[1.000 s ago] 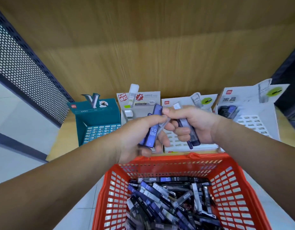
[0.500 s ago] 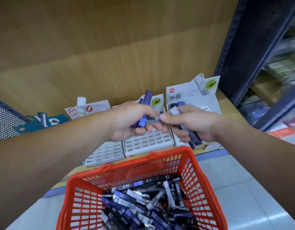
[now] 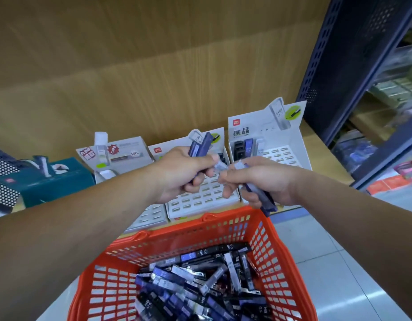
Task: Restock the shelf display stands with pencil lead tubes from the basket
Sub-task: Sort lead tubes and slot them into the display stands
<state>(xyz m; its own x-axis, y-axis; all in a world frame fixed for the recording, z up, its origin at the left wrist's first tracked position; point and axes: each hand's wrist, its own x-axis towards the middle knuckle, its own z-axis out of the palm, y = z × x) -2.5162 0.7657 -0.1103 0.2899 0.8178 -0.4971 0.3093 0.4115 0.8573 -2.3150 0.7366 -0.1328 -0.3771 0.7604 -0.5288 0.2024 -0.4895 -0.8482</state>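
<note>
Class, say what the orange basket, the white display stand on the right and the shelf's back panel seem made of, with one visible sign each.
Orange basket: moulded plastic, slightly glossy; uniform lattice of slots.
White display stand: likely printed card, matt; thin folded walls, die-cut header.
Back panel: wood-grain finish, matt; whether veneer or laminate cannot be told.

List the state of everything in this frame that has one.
left hand, grips the blue tubes, which stand nearly upright.
right hand, grips the dark tubes, which tilt down towards the basket.
basket, holds a heap of loose tubes.
middle stand, visible slots mostly empty.
right stand, back-row tubes in place, other visible slots empty.
</note>
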